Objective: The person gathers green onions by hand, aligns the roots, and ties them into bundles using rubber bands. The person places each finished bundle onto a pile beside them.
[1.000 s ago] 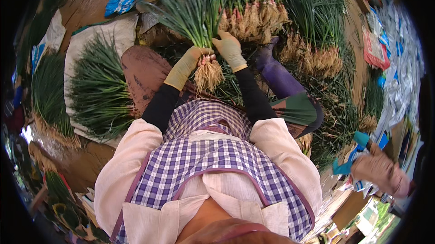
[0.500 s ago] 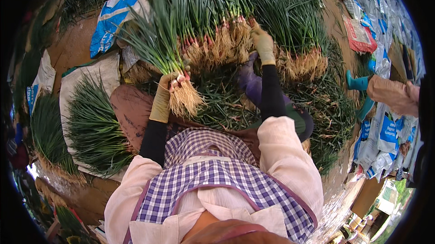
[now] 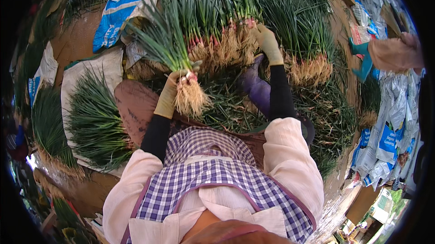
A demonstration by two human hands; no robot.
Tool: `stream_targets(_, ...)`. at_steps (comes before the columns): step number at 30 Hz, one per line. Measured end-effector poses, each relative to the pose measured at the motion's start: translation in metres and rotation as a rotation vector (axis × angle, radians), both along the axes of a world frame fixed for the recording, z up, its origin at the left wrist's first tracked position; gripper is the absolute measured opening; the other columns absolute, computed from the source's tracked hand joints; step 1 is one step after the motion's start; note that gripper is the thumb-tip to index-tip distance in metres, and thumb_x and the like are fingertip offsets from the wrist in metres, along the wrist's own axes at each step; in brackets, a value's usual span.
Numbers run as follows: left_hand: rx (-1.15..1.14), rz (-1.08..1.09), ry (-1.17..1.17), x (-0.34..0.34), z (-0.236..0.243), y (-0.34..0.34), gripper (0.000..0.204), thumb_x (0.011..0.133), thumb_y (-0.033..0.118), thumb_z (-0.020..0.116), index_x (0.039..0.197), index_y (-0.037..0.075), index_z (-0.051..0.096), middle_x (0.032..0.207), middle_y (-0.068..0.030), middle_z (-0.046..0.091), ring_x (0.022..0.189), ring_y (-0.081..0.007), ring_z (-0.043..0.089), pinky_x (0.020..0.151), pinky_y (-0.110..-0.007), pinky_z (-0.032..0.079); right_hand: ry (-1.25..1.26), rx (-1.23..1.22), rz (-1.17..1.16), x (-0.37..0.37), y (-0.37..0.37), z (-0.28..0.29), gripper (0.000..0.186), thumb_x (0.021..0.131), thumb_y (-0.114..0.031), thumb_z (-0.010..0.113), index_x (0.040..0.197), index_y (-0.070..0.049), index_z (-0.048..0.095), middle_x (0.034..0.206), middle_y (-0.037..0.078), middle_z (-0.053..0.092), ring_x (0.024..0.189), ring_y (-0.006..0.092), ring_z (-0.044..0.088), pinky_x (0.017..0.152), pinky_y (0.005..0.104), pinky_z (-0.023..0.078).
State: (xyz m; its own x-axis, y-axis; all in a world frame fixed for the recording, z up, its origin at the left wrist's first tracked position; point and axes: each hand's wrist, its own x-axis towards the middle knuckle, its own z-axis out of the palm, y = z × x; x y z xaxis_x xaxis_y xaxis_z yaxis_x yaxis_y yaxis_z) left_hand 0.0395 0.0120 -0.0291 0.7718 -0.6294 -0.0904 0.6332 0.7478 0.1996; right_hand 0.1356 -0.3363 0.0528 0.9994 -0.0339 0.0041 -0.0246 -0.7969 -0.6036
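My left hand (image 3: 168, 93), in a yellowish glove, grips a bunch of spring onions (image 3: 194, 96) just above its bulbs. Pale roots hang toward me and the green leaves point away to the far left. My right hand (image 3: 269, 45), gloved alike, is at the right end of a long row of spring onions (image 3: 213, 22), its fingers closed at the reddish bulbs. How many stems it pinches is hidden. Against that row's right side lies another heap of spring onions (image 3: 299, 31), roots toward me.
Trimmed leaves (image 3: 231, 108) litter the ground between my knees. On the left, a spring onion pile (image 3: 95, 121) lies on a pale sack (image 3: 106, 65); a blue-and-white sack (image 3: 120, 15) is beyond it. A person in teal boots (image 3: 362, 58) stands at right by plastic bags (image 3: 387, 135).
The bunch in my left hand keeps its place, its roots tilted slightly. My right hand stays at the row's bulbs. At right, the person's boots have shifted farther away; the whole view has turned slightly.
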Motion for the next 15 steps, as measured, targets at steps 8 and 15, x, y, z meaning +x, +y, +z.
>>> stream_targets(8, 0.281, -0.243, 0.028, -0.011, -0.008, -0.029, 0.028, 0.081, 0.005, 0.056, 0.105, -0.011, 0.058, 0.085, -0.0146, 0.066, 0.069, -0.0193, 0.065, 0.063, -0.027, 0.056, 0.190, -0.370, 0.470, -0.170, 0.128, -0.034, 0.021, 0.085, -0.022, 0.052, 0.100, -0.009, 0.056, 0.086, 0.018, 0.064, 0.079, 0.0350, 0.062, 0.069, 0.0448, 0.049)
stream_targets(15, 0.421, -0.265, 0.070, -0.024, -0.021, -0.032, 0.031, 0.081, 0.005, 0.058, 0.107, -0.013, 0.057, 0.088, -0.0192, 0.063, 0.059, -0.0167, 0.061, 0.053, -0.022, 0.054, 0.802, 1.458, 0.048, -0.165, 0.096, -0.080, 0.039, 0.095, -0.029, 0.045, 0.128, -0.009, 0.048, 0.111, 0.006, 0.060, 0.101, 0.0144, 0.056, 0.091, 0.0321, 0.041)
